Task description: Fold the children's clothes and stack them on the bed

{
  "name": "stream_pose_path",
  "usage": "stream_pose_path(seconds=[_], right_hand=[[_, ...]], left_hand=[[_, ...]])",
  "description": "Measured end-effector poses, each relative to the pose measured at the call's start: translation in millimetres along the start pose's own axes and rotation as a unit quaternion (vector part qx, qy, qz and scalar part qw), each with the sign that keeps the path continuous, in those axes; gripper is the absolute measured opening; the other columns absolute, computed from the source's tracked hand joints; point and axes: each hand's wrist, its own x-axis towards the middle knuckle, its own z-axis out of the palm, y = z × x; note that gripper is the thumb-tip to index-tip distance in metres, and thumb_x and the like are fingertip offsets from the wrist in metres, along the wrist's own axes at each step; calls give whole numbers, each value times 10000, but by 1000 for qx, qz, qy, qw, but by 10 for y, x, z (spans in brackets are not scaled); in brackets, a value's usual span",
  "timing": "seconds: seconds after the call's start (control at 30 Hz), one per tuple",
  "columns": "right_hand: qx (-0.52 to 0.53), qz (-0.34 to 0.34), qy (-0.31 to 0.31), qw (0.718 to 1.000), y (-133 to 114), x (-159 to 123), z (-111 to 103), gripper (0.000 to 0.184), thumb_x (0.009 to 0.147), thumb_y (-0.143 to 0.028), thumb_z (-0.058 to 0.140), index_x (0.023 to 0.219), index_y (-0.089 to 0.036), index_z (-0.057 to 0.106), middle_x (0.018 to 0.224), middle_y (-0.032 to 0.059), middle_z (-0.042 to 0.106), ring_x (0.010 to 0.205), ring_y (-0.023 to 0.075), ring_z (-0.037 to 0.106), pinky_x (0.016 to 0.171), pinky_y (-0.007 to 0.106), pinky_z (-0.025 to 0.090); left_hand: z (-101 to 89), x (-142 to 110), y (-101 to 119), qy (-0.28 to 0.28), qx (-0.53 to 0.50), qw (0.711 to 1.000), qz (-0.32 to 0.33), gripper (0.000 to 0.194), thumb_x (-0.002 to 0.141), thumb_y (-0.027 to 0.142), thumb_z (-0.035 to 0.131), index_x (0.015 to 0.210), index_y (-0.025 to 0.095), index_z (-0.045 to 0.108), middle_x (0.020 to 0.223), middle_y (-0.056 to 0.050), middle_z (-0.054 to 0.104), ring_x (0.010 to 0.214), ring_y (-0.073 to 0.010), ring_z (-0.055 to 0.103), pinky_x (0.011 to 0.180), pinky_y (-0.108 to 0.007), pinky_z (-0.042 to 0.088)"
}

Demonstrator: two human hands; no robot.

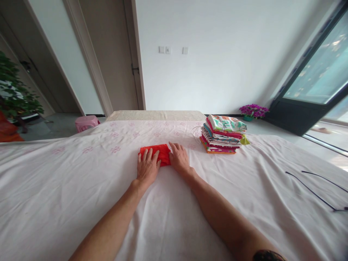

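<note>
A red cloth (163,152), folded into a small rectangle, lies flat on the white sheet (168,224) that covers the table or bed. My left hand (147,165) rests on its left part with the fingers spread. Beside the cloth's right edge is my right hand (179,157), its fingers stretched forward and the thumb side against the cloth. Neither hand grips anything. To the right of my hands stands a neat stack of folded cloths (223,136) in many colours and patterns, with a yellow-green corner hanging from its right side.
Eyeglasses (323,195) lie at the right edge, temples pointing inward. A pink stool (87,123) stands beyond the sheet at left, near a leafy plant (16,90). Purple flowers (253,110) in a green pot sit on the floor by the glazed door (312,79).
</note>
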Motion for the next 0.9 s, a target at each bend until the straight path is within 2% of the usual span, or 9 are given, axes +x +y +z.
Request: stream_pose_path(seconds=[0.07,0.17,0.27,0.4,0.53,0.6,0.8,0.9], right_hand=[[11,-85,0,996,-34,-13,9,543,965,-233,409,1505,-173,391,1512,124,444,1396,254,367,1135,414,306],[0,-168,-56,984,-21,-49,92,567,1015,-347,373,1548,-167,306,1588,117,326,1488,250,222,1202,458,206],[-34,-169,-109,979,54,-97,194,590,1023,-415,379,1553,-170,297,1599,116,293,1494,251,213,1205,455,204],[-54,-151,-122,979,135,-135,251,628,1023,-457,378,1562,-155,265,1611,122,243,1499,250,195,1209,448,189],[-64,-162,-102,979,146,-156,229,651,1015,-452,410,1558,-124,264,1602,145,259,1496,261,203,1217,469,153],[-64,-179,-85,978,126,-171,192,650,1005,-432,446,1549,-116,283,1596,154,276,1496,264,203,1223,474,134],[-28,-291,-90,952,-150,-205,56,729,929,-437,600,1542,-183,299,1540,112,417,1467,248,284,1228,459,137],[-24,-273,-73,959,-366,-168,32,729,915,-430,626,1525,-180,317,1486,128,485,1407,267,376,1183,453,242]], left_hand=[[31,-25,-14,-23,8,1000,13,422,936,332,522,1340,218,573,1417,-193,547,1342,-381,457,1076,-647,317],[46,-48,-24,-45,18,999,21,471,941,362,514,1387,212,538,1449,-207,513,1364,-389,431,1086,-662,289],[11,-67,-65,-61,14,998,31,551,910,380,569,1424,193,500,1487,-219,466,1400,-395,386,1109,-654,266],[-109,-104,-215,-95,12,993,63,533,901,326,583,1412,193,515,1495,-196,467,1405,-369,394,1102,-587,341],[-222,-152,-368,-91,29,992,77,492,888,88,470,1354,208,575,1439,-154,544,1353,-315,479,1095,-526,384],[-249,-167,-405,-75,21,994,82,505,868,28,430,1303,205,615,1380,-146,598,1307,-288,534,1095,-486,401],[-313,-142,-373,-14,-23,997,74,364,856,44,467,1122,179,675,1106,-126,722,1063,-270,664,984,-430,506],[-374,-127,-331,27,-61,996,63,330,873,64,454,1097,207,650,1016,-84,727,965,-233,681,900,-374,544]])
